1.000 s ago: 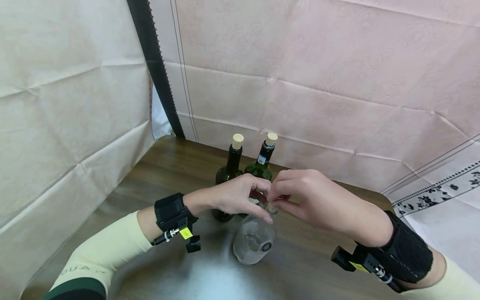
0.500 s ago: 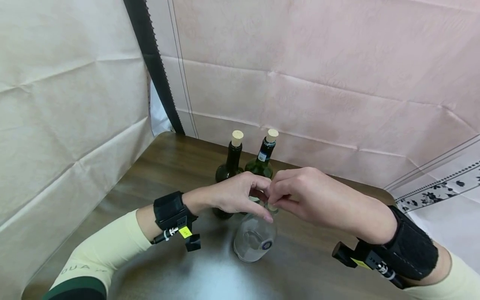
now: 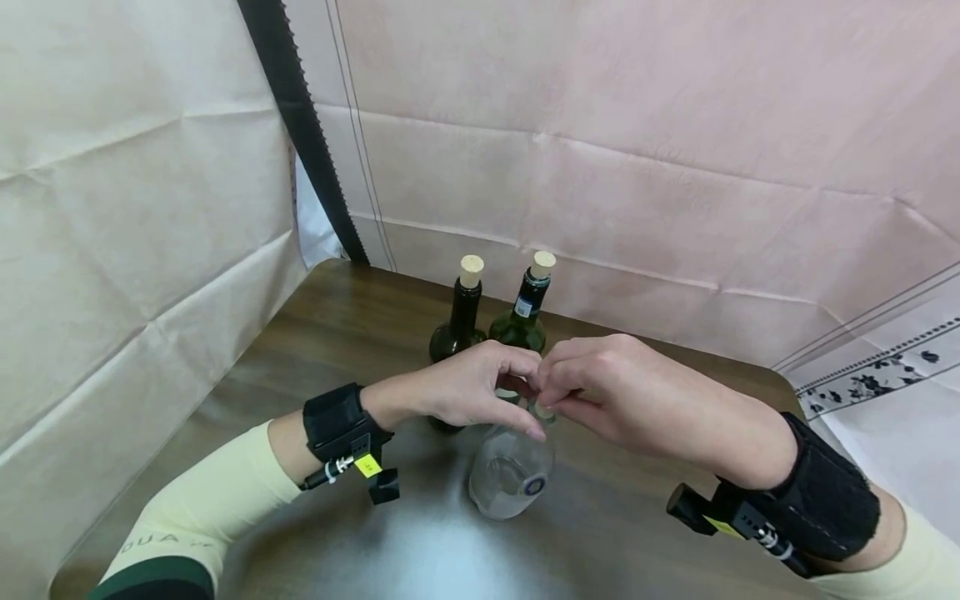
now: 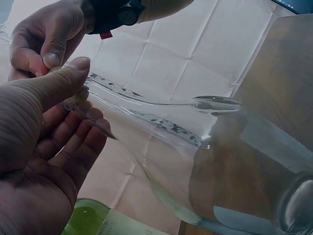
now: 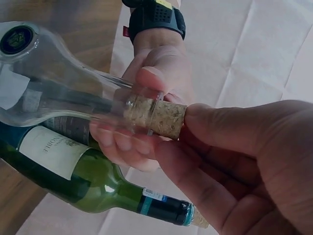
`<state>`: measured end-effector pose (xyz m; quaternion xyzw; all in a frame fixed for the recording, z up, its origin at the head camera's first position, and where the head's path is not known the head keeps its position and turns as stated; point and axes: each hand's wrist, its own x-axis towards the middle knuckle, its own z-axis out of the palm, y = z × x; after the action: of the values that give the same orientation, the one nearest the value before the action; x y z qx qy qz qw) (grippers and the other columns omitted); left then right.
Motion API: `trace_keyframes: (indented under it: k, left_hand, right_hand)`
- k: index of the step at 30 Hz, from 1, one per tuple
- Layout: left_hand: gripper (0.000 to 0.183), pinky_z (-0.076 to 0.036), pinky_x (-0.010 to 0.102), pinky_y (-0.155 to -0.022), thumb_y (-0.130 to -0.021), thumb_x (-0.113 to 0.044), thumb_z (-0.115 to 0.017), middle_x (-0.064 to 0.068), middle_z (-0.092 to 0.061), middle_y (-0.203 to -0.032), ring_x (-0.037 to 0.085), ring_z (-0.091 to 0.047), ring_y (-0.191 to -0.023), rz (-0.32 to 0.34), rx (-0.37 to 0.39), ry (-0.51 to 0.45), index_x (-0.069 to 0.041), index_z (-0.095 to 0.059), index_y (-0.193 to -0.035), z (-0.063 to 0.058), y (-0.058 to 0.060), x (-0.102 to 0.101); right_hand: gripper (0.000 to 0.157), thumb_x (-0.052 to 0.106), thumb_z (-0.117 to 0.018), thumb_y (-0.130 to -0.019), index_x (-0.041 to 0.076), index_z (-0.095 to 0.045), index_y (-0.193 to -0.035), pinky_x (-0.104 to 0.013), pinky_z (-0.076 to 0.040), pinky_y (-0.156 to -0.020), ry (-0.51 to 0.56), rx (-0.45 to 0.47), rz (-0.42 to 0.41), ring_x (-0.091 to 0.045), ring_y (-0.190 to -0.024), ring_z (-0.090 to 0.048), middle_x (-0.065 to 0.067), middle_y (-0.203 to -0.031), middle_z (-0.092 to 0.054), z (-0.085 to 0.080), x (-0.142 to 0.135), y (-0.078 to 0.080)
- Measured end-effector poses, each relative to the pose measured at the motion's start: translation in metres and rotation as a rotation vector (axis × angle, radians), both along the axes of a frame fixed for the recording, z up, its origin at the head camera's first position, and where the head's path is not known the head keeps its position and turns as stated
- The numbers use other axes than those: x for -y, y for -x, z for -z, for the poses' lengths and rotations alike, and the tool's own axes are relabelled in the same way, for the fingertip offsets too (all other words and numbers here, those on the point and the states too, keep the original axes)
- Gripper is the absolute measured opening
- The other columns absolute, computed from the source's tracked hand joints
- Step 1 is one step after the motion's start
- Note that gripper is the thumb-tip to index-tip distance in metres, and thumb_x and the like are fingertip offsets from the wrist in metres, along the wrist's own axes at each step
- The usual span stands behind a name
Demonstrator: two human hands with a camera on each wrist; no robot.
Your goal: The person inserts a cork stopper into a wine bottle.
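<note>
A clear glass bottle (image 3: 504,477) stands on the wooden table, with a small round dark emblem on its side. My left hand (image 3: 474,388) holds it around the neck, thumb in front and fingers curled behind. A cork (image 5: 169,119) sits partly inside the bottle's mouth, its outer end sticking out. My right hand (image 3: 611,379) pinches that outer end between thumb and fingers, as the right wrist view shows. In the head view both hands meet over the neck and cover most of the cork.
Just behind the hands stand a dark bottle (image 3: 452,337) and a green wine bottle (image 3: 517,332), each with a cork in its top. The wooden table (image 3: 337,325) ends at a pale cloth backdrop (image 3: 637,167) behind and on the left.
The head view has tilted a little, so the table and bottles sit slightly higher in it. Both hands keep the same hold on the bottle neck and cork.
</note>
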<state>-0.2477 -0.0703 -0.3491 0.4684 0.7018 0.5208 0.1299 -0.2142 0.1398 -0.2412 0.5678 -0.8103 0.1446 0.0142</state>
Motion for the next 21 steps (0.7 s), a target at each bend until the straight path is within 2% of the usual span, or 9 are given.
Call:
trace_keyframes:
  k: [6, 11, 17, 21]
  left_hand:
    - [0.024, -0.051, 0.029, -0.096, -0.083, -0.019, -0.079, -0.006, -0.063, -0.107, 0.010, -0.059, -0.104, -0.002, 0.009, 0.000, -0.016, -0.068, -0.104, -0.005, 0.000, -0.002]
    - [0.023, -0.051, 0.031, -0.096, -0.083, -0.019, -0.079, -0.004, -0.062, -0.106, 0.010, -0.059, -0.104, -0.009, 0.015, 0.004, -0.016, -0.068, -0.104, -0.003, -0.001, -0.003]
    - [0.025, -0.053, 0.031, -0.093, -0.083, -0.020, -0.079, -0.004, -0.062, -0.106, 0.010, -0.059, -0.101, -0.023, -0.017, 0.008, -0.015, -0.069, -0.106, 0.000, -0.002, -0.001]
    - [0.027, -0.053, 0.030, -0.092, -0.083, -0.024, -0.079, -0.007, -0.062, -0.107, 0.009, -0.059, -0.100, -0.031, -0.056, 0.033, -0.018, -0.069, -0.107, 0.003, -0.004, -0.001]
  right_hand:
    - [0.018, -0.001, -0.075, -0.082, 0.015, -0.075, -0.089, -0.020, -0.054, -0.079, -0.003, -0.002, -0.005, -0.003, -0.089, -0.062, 0.008, -0.097, -0.068, -0.005, -0.001, -0.001]
    - [0.018, -0.001, -0.077, -0.081, 0.015, -0.074, -0.088, -0.019, -0.054, -0.078, 0.055, -0.033, 0.001, -0.003, -0.090, -0.064, 0.007, -0.099, -0.068, 0.001, -0.006, -0.003]
    - [0.018, 0.000, -0.077, -0.080, 0.013, -0.072, -0.091, -0.015, -0.052, -0.078, 0.290, -0.085, 0.011, -0.006, -0.091, -0.065, 0.004, -0.101, -0.067, 0.027, -0.014, -0.007]
    - [0.014, 0.002, -0.072, -0.086, 0.010, -0.073, -0.096, -0.016, -0.051, -0.081, 0.554, -0.095, 0.039, -0.012, -0.091, -0.065, -0.002, -0.100, -0.068, 0.050, -0.018, -0.015]
